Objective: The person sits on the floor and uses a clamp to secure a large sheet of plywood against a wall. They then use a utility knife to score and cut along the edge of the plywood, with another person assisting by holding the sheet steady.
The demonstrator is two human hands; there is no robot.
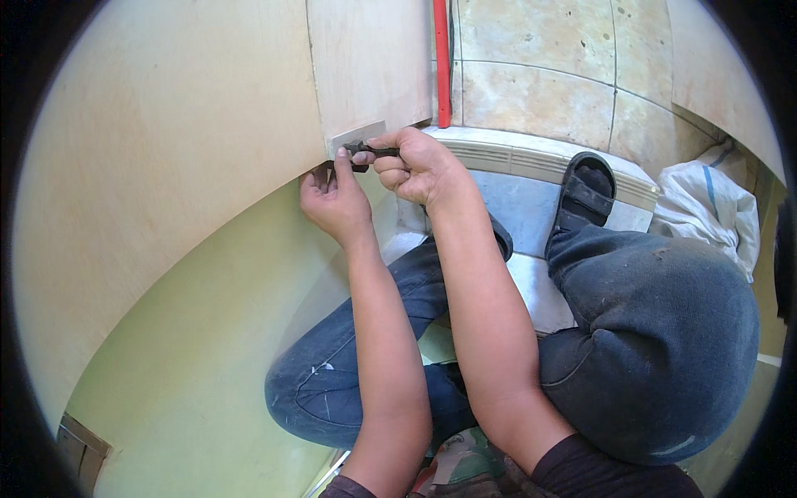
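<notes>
My right hand [415, 170] has its fingers closed around a slim black tool [384, 152], held level against a small pale rectangular plate [369, 129] at the lower edge of a light wooden panel [199, 116]. My left hand [336, 207] is pinched at that same edge, its thumb on a black fitting [353, 148] beside the tool and its other fingers curled below the panel. The tips of those fingers are partly hidden, and the exact shape of the fitting is too small to make out.
My bent legs in jeans and black sandals [588, 187] are below. A tiled step [531, 170] runs behind, with a red bar [442, 66] standing upright at it. A white sack [706, 216] lies at the right beside another wooden panel [722, 75]. A pale green surface [183, 332] extends lower left.
</notes>
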